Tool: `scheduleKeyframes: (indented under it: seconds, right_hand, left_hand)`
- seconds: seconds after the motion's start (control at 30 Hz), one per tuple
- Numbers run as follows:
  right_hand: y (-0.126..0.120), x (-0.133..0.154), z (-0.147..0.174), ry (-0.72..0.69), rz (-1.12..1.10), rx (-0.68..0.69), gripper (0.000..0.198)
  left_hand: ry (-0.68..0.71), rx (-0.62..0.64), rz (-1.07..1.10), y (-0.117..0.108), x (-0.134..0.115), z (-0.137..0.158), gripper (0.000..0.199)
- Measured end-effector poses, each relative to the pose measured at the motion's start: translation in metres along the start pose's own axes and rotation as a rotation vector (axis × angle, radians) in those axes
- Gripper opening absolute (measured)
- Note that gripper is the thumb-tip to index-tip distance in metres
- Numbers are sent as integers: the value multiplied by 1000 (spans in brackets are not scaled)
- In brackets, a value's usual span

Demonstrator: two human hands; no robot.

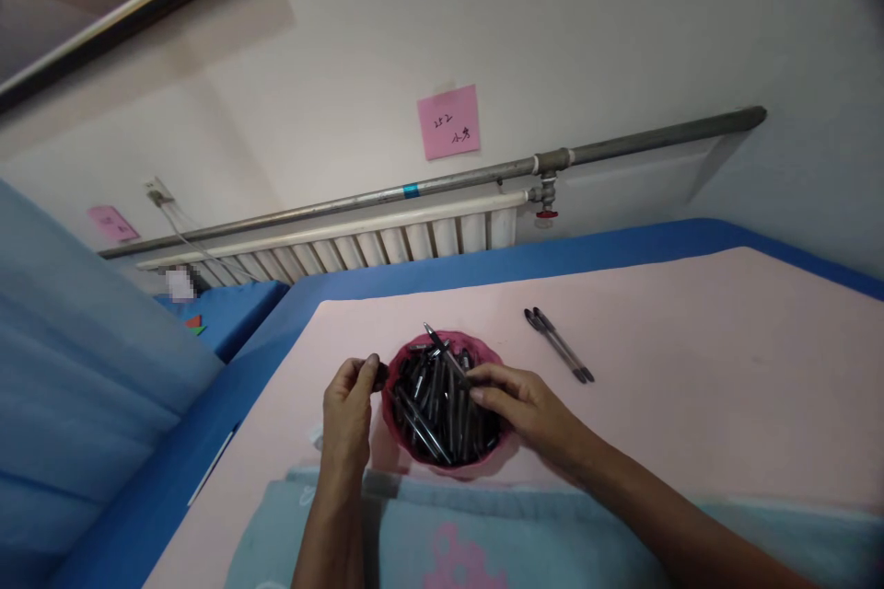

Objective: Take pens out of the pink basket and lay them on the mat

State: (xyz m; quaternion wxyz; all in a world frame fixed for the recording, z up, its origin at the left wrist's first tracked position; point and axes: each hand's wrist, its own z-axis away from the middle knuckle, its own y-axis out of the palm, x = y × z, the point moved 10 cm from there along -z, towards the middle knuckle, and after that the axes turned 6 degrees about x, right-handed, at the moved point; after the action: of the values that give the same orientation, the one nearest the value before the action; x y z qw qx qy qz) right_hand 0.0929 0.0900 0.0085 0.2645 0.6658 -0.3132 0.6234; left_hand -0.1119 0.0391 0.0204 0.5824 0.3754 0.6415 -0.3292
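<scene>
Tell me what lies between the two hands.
In the head view, a pink bowl of pens lies between left hand and right hand, which overlaps its rim.

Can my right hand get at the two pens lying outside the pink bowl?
Probably yes: the two pens lie near your right hand, with only pink mat between, though that hand holds a pen it may need to release first.

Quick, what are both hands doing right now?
Left hand: closed, pinching a small dark piece.
Right hand: closed, holding a pen over the pink basket.
</scene>
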Motion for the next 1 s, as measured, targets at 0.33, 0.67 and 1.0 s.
scheduleKeyframes:
  seconds: [0.33, 0.67, 1.0]
  right_hand:
    - [-3, -1, 1, 37, -86, -52, 22]
    - [-1, -2, 0, 54, -140, -38, 20]
    - [0, -3, -1, 39, -119, -27, 19]
  left_hand:
    - [165, -27, -601, 5, -5, -11, 18]
    - [157, 120, -1067, 29, 17, -28, 27]
    - [126, 200, -1035, 36, 23, -23, 26]
